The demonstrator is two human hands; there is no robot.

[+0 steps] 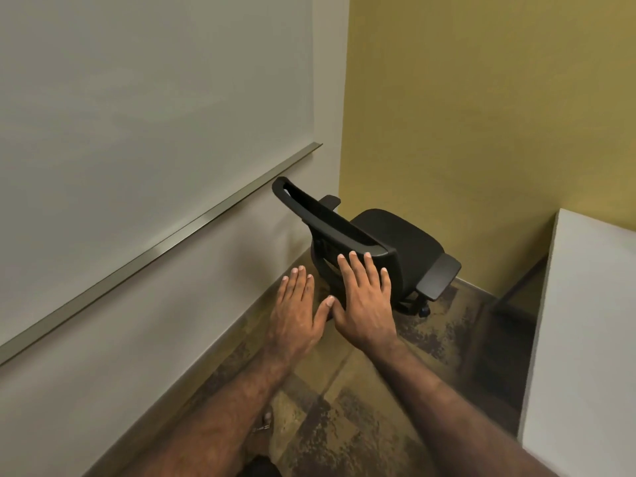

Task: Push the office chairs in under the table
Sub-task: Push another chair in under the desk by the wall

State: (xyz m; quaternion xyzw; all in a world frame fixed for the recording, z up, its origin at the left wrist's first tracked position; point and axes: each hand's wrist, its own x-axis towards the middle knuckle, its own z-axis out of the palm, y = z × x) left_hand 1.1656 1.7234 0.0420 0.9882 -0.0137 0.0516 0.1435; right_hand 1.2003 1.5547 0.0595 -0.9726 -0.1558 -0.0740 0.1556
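— Two walls fill most of the frame: a whiteboard [137, 108] across the upper left, a mustard wall [481, 98] at upper right. What else?

— White table [585, 321] at the right edge, patterned carpet [361, 407] below centre.

— And the office chair [392, 249]?

— Centre frame, black, in the corner between the walls, apart from the table.

— Hands?

— Both flat, fingers spread, grasping nothing. Right hand [364, 297] overlaps the chair's backrest; actual contact I cannot tell. Left hand [296, 311] is just beside it, thumbs nearly meeting.
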